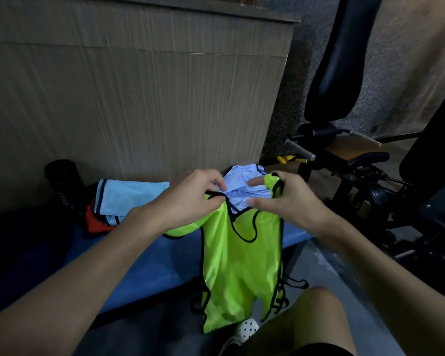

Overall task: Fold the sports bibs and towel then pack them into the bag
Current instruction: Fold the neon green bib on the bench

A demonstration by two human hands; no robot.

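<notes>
The green bib (242, 265) is held up by its two shoulder straps and hangs over the front edge of the blue surface (152, 253), its hem down by the floor. One black-edged strap is pinched by the left grip (190, 199); the other is caught among the fingers of the right grip (290, 204), whose thumb and forefinger are stretched out. For a clean fold, the straps are best brought level and drawn taut, so that the side seams are matched before the cloth is laid flat. Room should be kept beside the folded blue bib (129, 199), and the dangling side ties tucked in.
</notes>
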